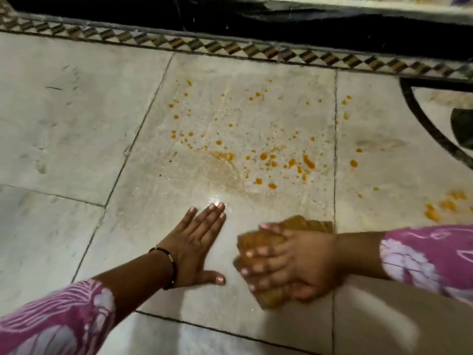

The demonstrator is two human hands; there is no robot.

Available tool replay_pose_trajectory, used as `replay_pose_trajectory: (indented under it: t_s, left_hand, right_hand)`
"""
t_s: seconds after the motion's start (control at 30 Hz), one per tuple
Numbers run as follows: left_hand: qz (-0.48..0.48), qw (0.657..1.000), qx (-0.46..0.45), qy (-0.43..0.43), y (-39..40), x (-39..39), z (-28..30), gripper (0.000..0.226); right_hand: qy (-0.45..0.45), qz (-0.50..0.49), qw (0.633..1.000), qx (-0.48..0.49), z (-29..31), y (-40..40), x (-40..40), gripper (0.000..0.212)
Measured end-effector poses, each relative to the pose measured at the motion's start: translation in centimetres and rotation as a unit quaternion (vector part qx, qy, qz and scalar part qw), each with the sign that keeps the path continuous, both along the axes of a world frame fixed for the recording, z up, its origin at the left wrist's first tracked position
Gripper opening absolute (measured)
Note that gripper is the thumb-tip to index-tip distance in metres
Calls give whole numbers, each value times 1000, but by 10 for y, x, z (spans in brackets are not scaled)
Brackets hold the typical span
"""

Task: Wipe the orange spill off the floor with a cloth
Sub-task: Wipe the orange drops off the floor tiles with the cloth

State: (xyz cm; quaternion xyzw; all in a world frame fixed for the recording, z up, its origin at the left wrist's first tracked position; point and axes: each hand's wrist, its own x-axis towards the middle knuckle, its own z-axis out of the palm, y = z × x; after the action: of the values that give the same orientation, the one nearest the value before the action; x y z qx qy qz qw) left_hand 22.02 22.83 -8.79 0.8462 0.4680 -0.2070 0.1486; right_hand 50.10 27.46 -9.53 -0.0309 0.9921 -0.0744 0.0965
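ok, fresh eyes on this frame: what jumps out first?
The scatter of orange spill droplets across the middle pale marble floor tile, with thicker blobs near the right edge. Below it, the right hand presses a stained brown cloth on the floor, fingers spread, blurred. Beside it the left hand rests flat on the tile, apart from the cloth.

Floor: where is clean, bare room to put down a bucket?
The tiles left of the left hand are bare up to the patterned border. The tile beyond the cloth is crowded with orange drops; more lie right.
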Motion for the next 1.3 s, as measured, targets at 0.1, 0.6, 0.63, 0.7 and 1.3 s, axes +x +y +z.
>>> replay_pose_trajectory:
  t_s: [0.1,0.6,0.63,0.7,1.3]
  left_hand:
    - [27,999,-6,-25,-4,1,-3,115]
    - [42,991,65,-109,-10,2,-13,115]
    - [43,991,65,-106,-10,2,-13,115]
    - [43,992,64,-97,-10,2,-12,115]
    - [48,991,63,-106,-10,5,-9,111]
  right_hand:
    - [16,-210,977,37,-8,29,-25,68]
    - [48,-201,978,8,-10,-29,-14,66]
    - [43,-220,974,21,-10,-17,-21,68]
    - [28,-296,954,46,-8,2,-14,69]
    - [3,-317,947,53,-4,-6,15,61]
